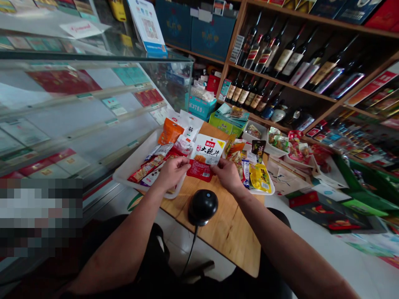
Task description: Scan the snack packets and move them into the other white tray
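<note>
Between my two hands is a red and white snack packet point(205, 155), its printed front turned up toward me. My left hand point(175, 171) pinches its left edge, and my right hand point(227, 173) grips the right edge. To the left, a white plastic tray point(123, 176) holds several snack packets, among them an orange bag point(171, 131). On the right stands another white tray point(270, 189) of packets, with a yellow packet point(259, 177) at its front. A black dome-shaped device point(203, 204) with a cable sits on the wooden board just below the packet.
The wooden board point(240, 232) extends over my legs. A glass display case point(93, 112) runs along the left side. Shelves behind carry several wine bottles point(286, 58). Green and blue boxes point(201, 107) stand behind the trays, and open bins of snacks point(299, 151) line the right.
</note>
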### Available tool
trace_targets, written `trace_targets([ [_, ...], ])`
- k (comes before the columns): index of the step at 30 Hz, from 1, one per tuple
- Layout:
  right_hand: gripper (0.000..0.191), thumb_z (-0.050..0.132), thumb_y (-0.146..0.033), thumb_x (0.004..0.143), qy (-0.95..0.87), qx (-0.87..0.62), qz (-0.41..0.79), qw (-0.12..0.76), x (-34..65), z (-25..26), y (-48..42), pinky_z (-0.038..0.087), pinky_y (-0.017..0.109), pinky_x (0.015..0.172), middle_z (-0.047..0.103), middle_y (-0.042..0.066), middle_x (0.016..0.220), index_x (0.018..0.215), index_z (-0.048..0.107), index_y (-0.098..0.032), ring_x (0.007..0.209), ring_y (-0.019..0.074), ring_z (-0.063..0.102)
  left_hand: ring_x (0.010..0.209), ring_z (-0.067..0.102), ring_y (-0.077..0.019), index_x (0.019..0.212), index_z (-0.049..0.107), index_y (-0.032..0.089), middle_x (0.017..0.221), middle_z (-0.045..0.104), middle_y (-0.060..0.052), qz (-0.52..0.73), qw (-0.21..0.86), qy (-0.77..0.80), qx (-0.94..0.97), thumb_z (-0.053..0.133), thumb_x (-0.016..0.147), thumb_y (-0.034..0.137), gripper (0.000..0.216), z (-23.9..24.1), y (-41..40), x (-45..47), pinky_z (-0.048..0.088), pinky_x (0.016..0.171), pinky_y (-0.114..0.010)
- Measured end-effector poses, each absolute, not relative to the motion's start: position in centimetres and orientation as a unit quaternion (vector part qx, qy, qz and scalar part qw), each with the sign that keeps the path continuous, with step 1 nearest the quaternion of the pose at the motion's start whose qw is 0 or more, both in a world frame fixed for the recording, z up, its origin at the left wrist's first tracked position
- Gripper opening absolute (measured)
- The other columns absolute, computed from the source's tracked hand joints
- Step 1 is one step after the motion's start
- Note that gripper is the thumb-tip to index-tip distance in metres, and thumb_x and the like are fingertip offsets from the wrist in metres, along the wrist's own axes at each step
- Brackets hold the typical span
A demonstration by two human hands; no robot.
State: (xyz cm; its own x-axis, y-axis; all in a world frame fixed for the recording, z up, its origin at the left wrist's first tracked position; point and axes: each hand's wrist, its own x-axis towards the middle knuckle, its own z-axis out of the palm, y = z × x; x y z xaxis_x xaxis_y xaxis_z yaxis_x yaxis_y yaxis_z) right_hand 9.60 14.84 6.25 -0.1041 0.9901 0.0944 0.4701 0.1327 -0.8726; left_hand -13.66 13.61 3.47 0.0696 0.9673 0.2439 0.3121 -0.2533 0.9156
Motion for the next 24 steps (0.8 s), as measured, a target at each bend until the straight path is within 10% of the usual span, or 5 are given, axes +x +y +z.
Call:
trace_targets([
  [24, 0.018, 0.055, -0.029, 0.092, -0.659, -0.531, 0.283, 0.452, 13.0, 5.8, 9.5, 0.051, 0.031, 0.082, 0.073, 0.002, 0.09, 0.09, 0.072, -0.023, 0.088, 0.0201, 0.066, 0.087, 0.062, -0.0181, 0.089, 0.065, 0.019, 0.092, 0.068, -0.004, 0.448, 0.271, 0.469, 0.711, 0.056, 0.091, 0.033, 0.016, 4.7, 12.0, -9.8, 0.049, 0.078, -0.028],
])
